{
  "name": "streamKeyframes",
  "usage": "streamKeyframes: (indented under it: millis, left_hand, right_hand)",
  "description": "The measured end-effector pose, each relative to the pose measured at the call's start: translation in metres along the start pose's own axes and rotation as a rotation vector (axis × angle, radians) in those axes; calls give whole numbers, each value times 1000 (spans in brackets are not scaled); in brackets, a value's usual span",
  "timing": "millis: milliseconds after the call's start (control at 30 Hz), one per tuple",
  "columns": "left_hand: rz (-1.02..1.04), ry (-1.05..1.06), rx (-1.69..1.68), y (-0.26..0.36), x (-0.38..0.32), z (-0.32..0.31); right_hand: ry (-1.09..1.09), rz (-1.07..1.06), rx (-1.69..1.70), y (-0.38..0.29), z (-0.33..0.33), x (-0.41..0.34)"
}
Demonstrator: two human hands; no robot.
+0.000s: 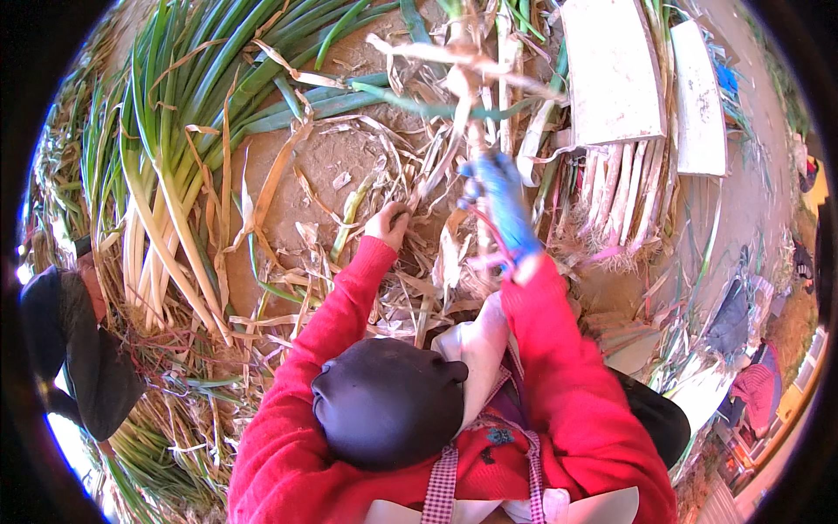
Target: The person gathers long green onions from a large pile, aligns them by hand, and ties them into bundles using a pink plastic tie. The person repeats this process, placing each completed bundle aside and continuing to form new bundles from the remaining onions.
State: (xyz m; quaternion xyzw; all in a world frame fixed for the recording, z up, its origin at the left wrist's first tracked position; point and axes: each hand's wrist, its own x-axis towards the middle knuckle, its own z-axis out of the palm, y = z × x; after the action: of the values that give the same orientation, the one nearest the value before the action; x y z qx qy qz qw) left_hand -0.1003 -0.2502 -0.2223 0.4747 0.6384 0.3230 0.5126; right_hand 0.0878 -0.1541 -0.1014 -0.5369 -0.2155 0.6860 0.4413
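My left hand (391, 224), bare with curled fingers, is low over the dry husks. A strip of dry leaf (429, 180) runs up from its fingertips; whether they pinch it is unclear. My right hand (501, 203) wears a blue glove and is blurred. It is closed around a pale stalk of a long green onion (476, 134), whose dry and green leaves trail beyond the hand, blurred too. A thin red strand shows beside the glove. Dry peeled leaves (399, 298) litter the ground between my arms.
Unpeeled long green onions (163, 216) lie heaped at the left. Pale trimmed stalks (622, 190) lie at the right under a white board (615, 72), with a second board (700, 98) beside it. Another person (85, 354) is at the left edge. Onions (157, 458) fill the lower left.
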Motion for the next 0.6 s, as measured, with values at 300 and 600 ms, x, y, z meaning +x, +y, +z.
streamKeyframes:
  millis: [300, 600]
  left_hand:
    - [-87, -184, -813, 87, 28, 11]
    - [-83, 26, -1153, 141, 117, -67]
  right_hand:
    - [-333, 338, 352, 2, 3, -104]
    - [-259, -108, -998, 3, -33, -154]
